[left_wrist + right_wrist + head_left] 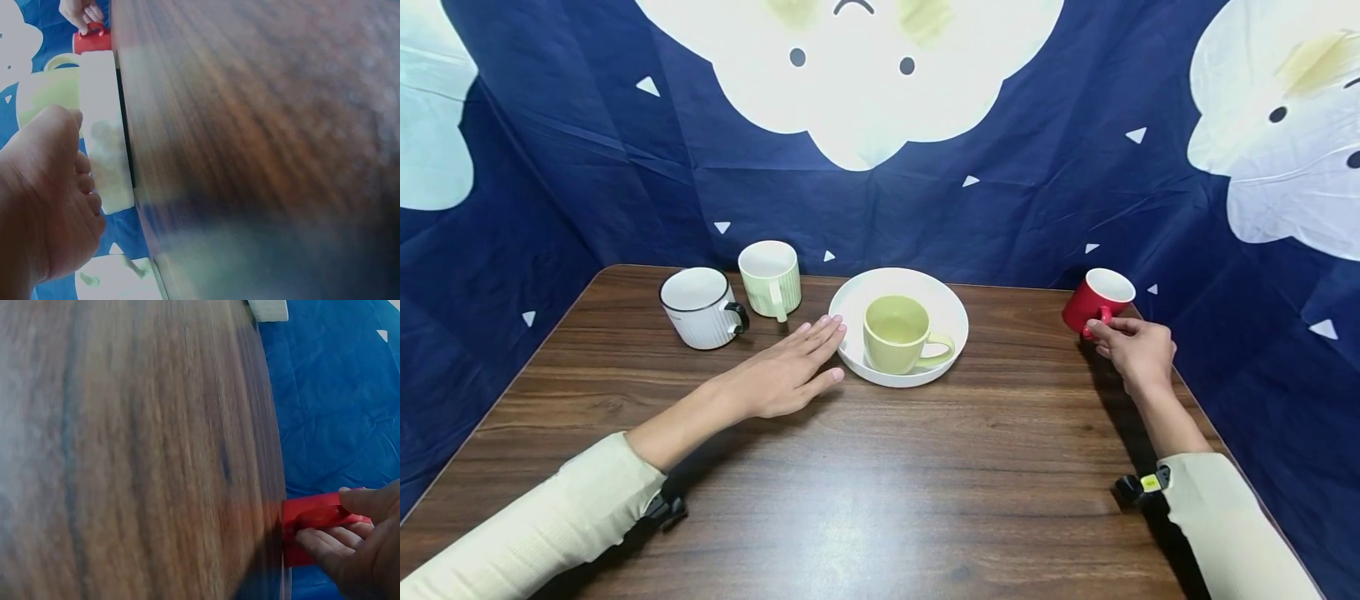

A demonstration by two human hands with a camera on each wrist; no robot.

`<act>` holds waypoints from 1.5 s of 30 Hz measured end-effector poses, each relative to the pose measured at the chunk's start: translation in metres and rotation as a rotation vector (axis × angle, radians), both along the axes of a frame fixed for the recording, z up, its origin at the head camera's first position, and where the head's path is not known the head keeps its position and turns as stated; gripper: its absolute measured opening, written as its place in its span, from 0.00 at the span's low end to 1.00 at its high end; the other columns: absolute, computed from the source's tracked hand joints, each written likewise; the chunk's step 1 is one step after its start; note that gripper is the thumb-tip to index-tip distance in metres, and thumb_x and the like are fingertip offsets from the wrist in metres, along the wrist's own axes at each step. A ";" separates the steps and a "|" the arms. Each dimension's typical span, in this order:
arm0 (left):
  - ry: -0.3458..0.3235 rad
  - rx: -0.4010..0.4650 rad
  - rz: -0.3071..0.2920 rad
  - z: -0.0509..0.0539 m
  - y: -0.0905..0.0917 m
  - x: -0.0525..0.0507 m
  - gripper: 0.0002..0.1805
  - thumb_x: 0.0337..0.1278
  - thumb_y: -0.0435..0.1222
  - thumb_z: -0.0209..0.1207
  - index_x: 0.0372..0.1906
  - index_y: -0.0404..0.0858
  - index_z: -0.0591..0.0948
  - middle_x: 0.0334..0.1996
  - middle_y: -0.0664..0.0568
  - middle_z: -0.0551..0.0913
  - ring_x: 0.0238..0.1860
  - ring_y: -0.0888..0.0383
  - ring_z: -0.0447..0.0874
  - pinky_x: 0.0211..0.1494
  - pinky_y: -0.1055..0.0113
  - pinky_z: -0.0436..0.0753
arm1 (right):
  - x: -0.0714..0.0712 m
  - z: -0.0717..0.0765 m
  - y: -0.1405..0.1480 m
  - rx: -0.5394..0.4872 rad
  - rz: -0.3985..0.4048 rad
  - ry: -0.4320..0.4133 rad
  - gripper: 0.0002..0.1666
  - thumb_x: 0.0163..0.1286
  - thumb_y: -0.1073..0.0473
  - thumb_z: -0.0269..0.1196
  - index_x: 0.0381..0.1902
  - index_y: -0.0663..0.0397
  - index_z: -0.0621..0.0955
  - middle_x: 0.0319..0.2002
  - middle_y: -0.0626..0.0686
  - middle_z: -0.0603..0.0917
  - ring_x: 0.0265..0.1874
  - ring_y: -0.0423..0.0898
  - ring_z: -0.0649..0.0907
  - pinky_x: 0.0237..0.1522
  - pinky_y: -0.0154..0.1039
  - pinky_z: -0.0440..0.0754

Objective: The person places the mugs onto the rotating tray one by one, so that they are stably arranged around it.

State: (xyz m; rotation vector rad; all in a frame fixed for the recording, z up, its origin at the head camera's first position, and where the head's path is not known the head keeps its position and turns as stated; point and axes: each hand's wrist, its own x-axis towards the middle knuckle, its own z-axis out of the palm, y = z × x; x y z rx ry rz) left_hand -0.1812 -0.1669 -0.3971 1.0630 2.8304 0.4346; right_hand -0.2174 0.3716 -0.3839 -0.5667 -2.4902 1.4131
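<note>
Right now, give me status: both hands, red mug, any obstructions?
Right hand pinches red cylindrical mug by its handle. Left hand holds nothing, at edge of round white dish. Possible obstruction: rounded yellow-green cup inside that dish.

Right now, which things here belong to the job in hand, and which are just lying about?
In the job, it seems:
red mug, held by the right hand
dish, with the left hand at its rim
yellow-green cup, standing in the dish

Probably just lying about, held by neither hand:
white mug
pale green mug
</note>
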 end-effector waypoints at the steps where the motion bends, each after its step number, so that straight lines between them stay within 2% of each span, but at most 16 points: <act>1: 0.000 0.001 0.000 0.000 0.000 0.000 0.40 0.95 0.53 0.44 0.92 0.32 0.53 0.94 0.36 0.48 0.95 0.39 0.45 0.97 0.40 0.50 | 0.000 0.000 0.000 0.026 0.002 -0.002 0.30 0.80 0.53 0.74 0.68 0.72 0.86 0.19 0.20 0.83 0.24 0.23 0.89 0.34 0.23 0.91; 6: -0.003 0.005 0.000 0.000 0.000 0.000 0.41 0.95 0.53 0.43 0.92 0.32 0.52 0.94 0.37 0.48 0.95 0.39 0.45 0.97 0.40 0.50 | 0.002 -0.001 0.003 0.129 -0.008 -0.002 0.27 0.82 0.54 0.70 0.68 0.68 0.87 0.24 0.23 0.84 0.24 0.19 0.85 0.31 0.18 0.86; 9: -0.004 0.004 0.001 -0.001 0.000 0.000 0.41 0.95 0.54 0.43 0.92 0.32 0.52 0.94 0.37 0.48 0.95 0.39 0.44 0.97 0.40 0.50 | 0.002 -0.002 0.006 0.112 -0.026 0.013 0.28 0.82 0.56 0.69 0.70 0.70 0.85 0.21 0.20 0.79 0.24 0.18 0.84 0.30 0.17 0.84; 12: -0.004 0.005 0.002 -0.001 0.000 0.000 0.41 0.95 0.53 0.44 0.92 0.32 0.52 0.94 0.36 0.48 0.95 0.39 0.44 0.97 0.40 0.50 | 0.001 -0.002 0.009 0.083 -0.045 0.020 0.31 0.82 0.53 0.71 0.72 0.70 0.84 0.19 0.18 0.76 0.23 0.18 0.83 0.29 0.17 0.84; 17: -0.007 0.004 0.005 0.001 0.000 0.001 0.41 0.95 0.52 0.46 0.92 0.32 0.52 0.94 0.36 0.47 0.95 0.39 0.44 0.98 0.40 0.49 | -0.001 -0.002 0.008 0.091 -0.059 0.021 0.32 0.82 0.49 0.71 0.70 0.69 0.85 0.18 0.16 0.77 0.21 0.17 0.82 0.29 0.17 0.84; 24: -0.004 0.007 0.003 0.000 0.001 0.001 0.41 0.95 0.52 0.45 0.92 0.31 0.52 0.94 0.35 0.47 0.95 0.38 0.44 0.97 0.40 0.50 | 0.000 -0.004 0.010 0.214 -0.091 0.020 0.29 0.83 0.47 0.70 0.68 0.63 0.89 0.15 0.13 0.72 0.22 0.16 0.76 0.30 0.15 0.76; 29: -0.004 0.008 0.004 0.001 0.001 0.002 0.41 0.94 0.52 0.46 0.92 0.30 0.53 0.94 0.35 0.47 0.95 0.38 0.45 0.97 0.40 0.50 | 0.001 -0.006 0.010 0.163 -0.080 0.047 0.29 0.83 0.49 0.71 0.67 0.66 0.88 0.15 0.14 0.74 0.22 0.17 0.78 0.27 0.16 0.78; 33: -0.007 0.010 0.004 0.002 0.001 0.002 0.41 0.94 0.52 0.47 0.92 0.30 0.52 0.94 0.35 0.47 0.95 0.38 0.44 0.97 0.40 0.50 | -0.002 -0.007 0.009 0.001 -0.078 0.081 0.29 0.82 0.55 0.72 0.69 0.73 0.85 0.17 0.17 0.79 0.23 0.18 0.82 0.30 0.18 0.85; 36: -0.007 0.014 0.003 0.002 0.001 0.002 0.41 0.94 0.52 0.46 0.92 0.31 0.52 0.94 0.35 0.47 0.95 0.38 0.44 0.97 0.40 0.49 | -0.003 -0.007 0.007 -0.082 -0.081 0.114 0.28 0.81 0.59 0.72 0.69 0.75 0.84 0.19 0.19 0.81 0.25 0.19 0.85 0.32 0.19 0.88; 39: -0.009 0.019 0.005 0.001 0.000 0.002 0.41 0.94 0.52 0.46 0.92 0.31 0.52 0.94 0.35 0.47 0.95 0.39 0.44 0.97 0.40 0.49 | -0.002 -0.006 0.005 -0.081 -0.072 0.137 0.28 0.80 0.60 0.73 0.68 0.76 0.84 0.19 0.19 0.82 0.25 0.19 0.85 0.33 0.19 0.88; 45: -0.013 0.022 0.007 0.001 0.000 0.001 0.41 0.94 0.52 0.47 0.92 0.30 0.52 0.94 0.35 0.47 0.95 0.39 0.44 0.98 0.40 0.50 | 0.000 -0.005 0.000 -0.006 -0.043 0.148 0.27 0.81 0.58 0.73 0.67 0.74 0.86 0.18 0.16 0.79 0.26 0.17 0.82 0.31 0.16 0.85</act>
